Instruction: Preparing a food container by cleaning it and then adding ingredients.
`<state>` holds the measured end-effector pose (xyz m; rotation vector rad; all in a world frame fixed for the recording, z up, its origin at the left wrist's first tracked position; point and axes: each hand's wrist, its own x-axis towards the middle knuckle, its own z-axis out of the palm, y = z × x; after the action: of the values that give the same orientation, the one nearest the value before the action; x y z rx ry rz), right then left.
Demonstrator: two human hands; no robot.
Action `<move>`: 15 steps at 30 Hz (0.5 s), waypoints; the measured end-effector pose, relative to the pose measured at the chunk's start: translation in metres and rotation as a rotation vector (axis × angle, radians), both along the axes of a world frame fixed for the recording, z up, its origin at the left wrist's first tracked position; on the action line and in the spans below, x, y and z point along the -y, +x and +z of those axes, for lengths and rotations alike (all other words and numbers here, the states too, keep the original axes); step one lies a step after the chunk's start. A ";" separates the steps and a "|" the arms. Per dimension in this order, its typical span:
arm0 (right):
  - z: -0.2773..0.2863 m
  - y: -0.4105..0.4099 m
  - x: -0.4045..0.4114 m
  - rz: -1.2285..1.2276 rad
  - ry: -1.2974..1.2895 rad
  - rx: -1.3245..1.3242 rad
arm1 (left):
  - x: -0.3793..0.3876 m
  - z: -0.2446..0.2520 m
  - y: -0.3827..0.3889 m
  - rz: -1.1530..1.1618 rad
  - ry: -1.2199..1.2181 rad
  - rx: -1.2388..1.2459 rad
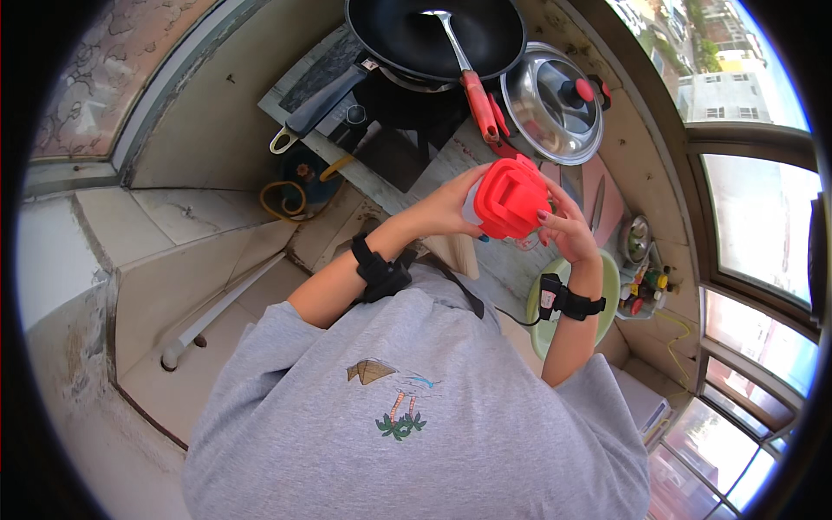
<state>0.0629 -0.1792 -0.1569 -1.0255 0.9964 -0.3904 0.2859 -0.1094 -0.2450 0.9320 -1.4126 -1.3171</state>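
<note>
A plastic container with a red lid is held up in front of my chest, over the counter. My left hand grips it from the left side, where a pale translucent wall shows. On the other side my right hand has its fingers around the lid's edge and the thumb on its front. The container's contents are hidden under the lid. Just beyond it lies the red handle of a spatula, its metal blade resting in a black wok.
The wok sits on an induction cooker. Beside it stands a steel pot with a glass lid. A knife lies on a pink cutting board. At right are a green basin, a metal bowl and several bottles below windows.
</note>
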 end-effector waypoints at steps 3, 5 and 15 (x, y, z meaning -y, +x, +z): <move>0.002 -0.004 0.003 0.037 0.028 0.010 | -0.002 -0.001 0.001 -0.080 0.125 -0.098; -0.005 -0.013 0.006 0.021 0.077 0.082 | -0.003 0.000 0.001 -0.113 0.147 -0.096; -0.014 -0.023 0.009 0.031 0.186 0.154 | 0.006 -0.023 -0.006 -0.080 0.142 -0.302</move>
<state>0.0401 -0.1880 -0.1711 -0.8294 0.8605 -0.3395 0.2798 -0.1158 -0.2679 0.7366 -1.1451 -1.5620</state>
